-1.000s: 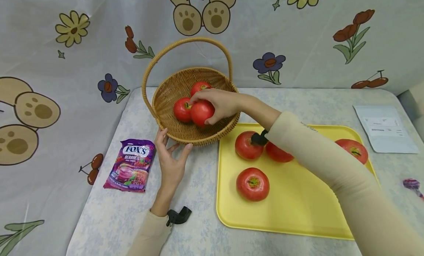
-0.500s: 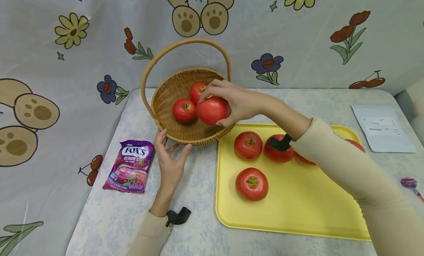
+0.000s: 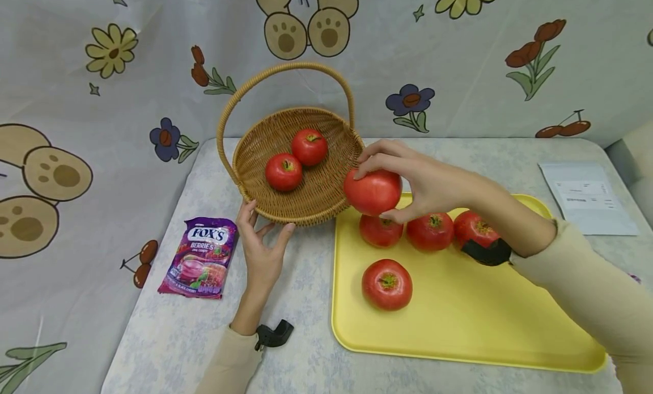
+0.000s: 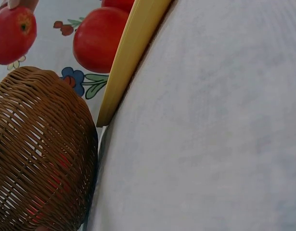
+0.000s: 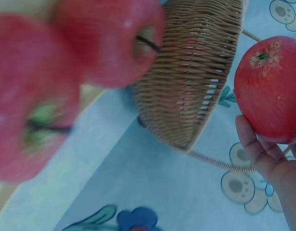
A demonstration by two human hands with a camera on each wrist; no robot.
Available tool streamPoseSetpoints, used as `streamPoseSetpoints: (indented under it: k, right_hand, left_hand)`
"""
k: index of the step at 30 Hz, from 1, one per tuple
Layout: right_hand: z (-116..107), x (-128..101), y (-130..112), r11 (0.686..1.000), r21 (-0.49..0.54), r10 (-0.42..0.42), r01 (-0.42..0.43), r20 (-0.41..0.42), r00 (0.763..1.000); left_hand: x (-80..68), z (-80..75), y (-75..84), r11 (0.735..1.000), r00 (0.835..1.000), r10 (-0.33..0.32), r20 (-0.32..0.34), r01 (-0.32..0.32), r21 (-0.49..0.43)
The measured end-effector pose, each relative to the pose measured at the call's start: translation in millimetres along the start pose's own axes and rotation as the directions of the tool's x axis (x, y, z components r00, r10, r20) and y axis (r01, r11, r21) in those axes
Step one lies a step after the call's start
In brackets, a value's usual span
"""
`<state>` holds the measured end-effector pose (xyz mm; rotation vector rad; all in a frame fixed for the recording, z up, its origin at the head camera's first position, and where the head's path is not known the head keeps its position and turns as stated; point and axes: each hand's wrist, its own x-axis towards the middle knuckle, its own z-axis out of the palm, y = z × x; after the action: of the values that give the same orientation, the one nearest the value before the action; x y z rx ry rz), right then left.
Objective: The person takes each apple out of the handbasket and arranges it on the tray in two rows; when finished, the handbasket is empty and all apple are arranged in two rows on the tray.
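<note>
My right hand (image 3: 425,178) grips a red apple (image 3: 371,191) between fingers and thumb, above the yellow tray's back left corner, just right of the wicker basket (image 3: 301,210). In the right wrist view the held apple (image 5: 270,91) shows its greenish-brown end. Two apples, a left one (image 3: 283,172) and a back one (image 3: 309,147), lie inside the basket. My left hand (image 3: 263,258) touches the basket's front left rim with its fingers and thumb extended. Some of its fingertips are hidden by the basket.
The yellow tray (image 3: 459,320) bears several red apples, one nearer the front (image 3: 387,285). A purple candy bag (image 3: 201,258) lies left of my left hand. A pale packet (image 3: 586,197) lies at the far right. The basket's tall handle (image 3: 306,66) arches above it.
My right hand has taken the apple from inside the basket and carried it right, past the rim, to above the tray. My left hand has stayed at the basket's rim.
</note>
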<state>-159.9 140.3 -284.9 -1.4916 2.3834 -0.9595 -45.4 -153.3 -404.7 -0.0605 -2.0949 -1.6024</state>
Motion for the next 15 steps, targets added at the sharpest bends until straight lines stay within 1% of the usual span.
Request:
streamPoseSetpoints:
  k: [5,10,15]
  right_hand:
    - [0,-38,-1,0.998,-0.029,0.056,-0.056,-0.016,0.998]
    - [5,-73,-3,0.993,-0.091,0.068,-0.074,-0.066,0.996]
    - [16,-102,-7,0.985,-0.139,0.091,-0.106,-0.112,0.99]
  left_hand:
    - [-0.2,0.3,0.1,1.0,1.0,0.016,0.001,-0.016,0.002]
    - [0.4,0.2,-2.0,1.0,1.0,0.022,0.001,-0.022,-0.007]
    - [0.7,-0.2,-2.5,1.0,1.0,0.017,-0.001,-0.017,-0.006]
